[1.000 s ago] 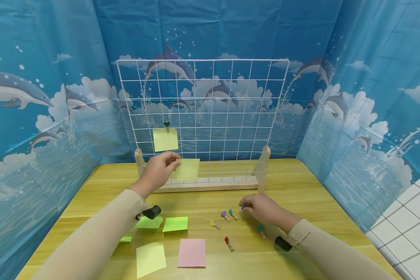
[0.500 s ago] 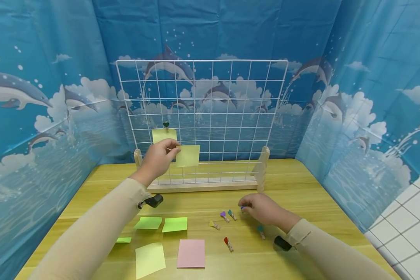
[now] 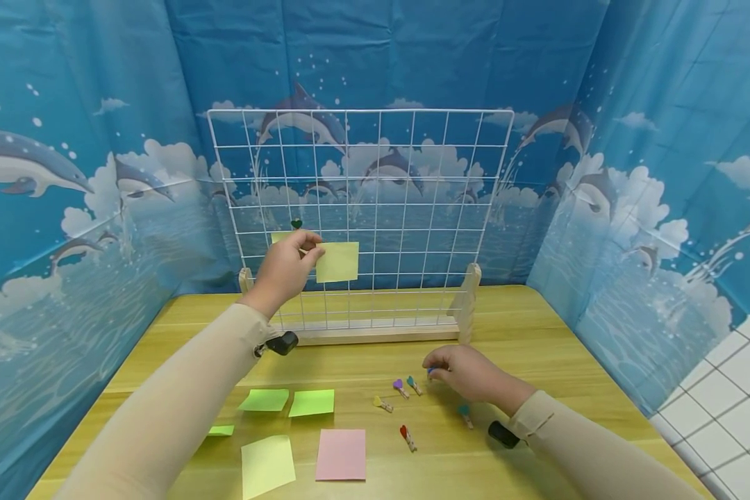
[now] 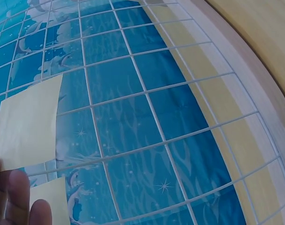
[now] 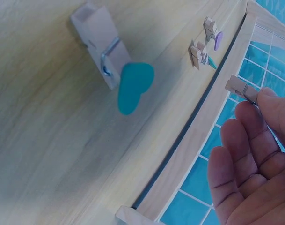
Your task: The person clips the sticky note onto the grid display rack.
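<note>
My left hand (image 3: 287, 267) pinches a pale yellow sticky note (image 3: 339, 262) by its left edge, in front of the white wire grid (image 3: 406, 229). Behind that hand, mostly covered, a second yellow note (image 3: 279, 237) hangs from the grid under a dark green heart clothespin (image 3: 296, 223). The left wrist view shows the held note (image 4: 29, 124) before the wires; whether it touches them I cannot tell. Low over the table at right, my right hand (image 3: 469, 373) pinches a small wooden clothespin (image 5: 240, 89) between thumb and forefinger. Its blue end (image 3: 432, 373) shows in the head view.
Heart clothespins lie near the right hand: purple (image 3: 401, 387), yellow (image 3: 382, 403), red (image 3: 408, 437) and teal (image 3: 465, 414). A pink note (image 3: 341, 454), a yellow note (image 3: 268, 465) and green notes (image 3: 312, 403) lie at front left. The grid stands in a wooden base (image 3: 375, 335).
My left hand has risen with the yellow note, from the grid's lower rows to beside the clipped note, now largely covering it. The right hand has stayed nearly still with its clothespin.
</note>
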Demonstrator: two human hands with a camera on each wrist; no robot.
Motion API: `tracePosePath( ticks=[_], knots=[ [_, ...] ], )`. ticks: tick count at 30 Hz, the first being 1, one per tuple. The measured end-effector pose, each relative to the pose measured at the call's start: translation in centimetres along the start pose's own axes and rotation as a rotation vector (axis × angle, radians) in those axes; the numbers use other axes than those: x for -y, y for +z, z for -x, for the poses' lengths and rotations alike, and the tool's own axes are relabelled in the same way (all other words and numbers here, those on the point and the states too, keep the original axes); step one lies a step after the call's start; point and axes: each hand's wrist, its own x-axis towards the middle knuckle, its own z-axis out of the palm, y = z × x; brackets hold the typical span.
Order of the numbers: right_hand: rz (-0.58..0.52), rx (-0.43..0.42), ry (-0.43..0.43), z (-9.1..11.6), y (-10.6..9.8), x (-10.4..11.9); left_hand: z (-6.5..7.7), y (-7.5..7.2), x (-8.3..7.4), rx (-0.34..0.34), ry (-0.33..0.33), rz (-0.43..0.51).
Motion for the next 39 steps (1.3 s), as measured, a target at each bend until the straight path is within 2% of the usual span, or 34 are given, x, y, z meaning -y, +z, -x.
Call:
tracePosePath(
  ticks=[15, 27, 34, 39],
  knots=[
    [-0.016, 0.007, 0.026, 0.2, -0.3, 0.3, -1.2, 0.2, -0.6, -0.064, -0.042, 0.032],
    [-0.004, 0.001, 0.019, 0.1, -0.6, 0.8, -2.1, 0.4, -0.8, -0.096, -0.082, -0.061],
    [-0.044, -0.039, -0.043, -0.9, -1.7, 1.7, -2.3, 0.5, -1.0, -0.102, -0.111, -0.087],
    [-0.089, -0.101, -0.071, -2.1, -3.1, 3.6, -2.4, 0.4, -1.2, -0.091, -0.133, -0.096]
  ],
)
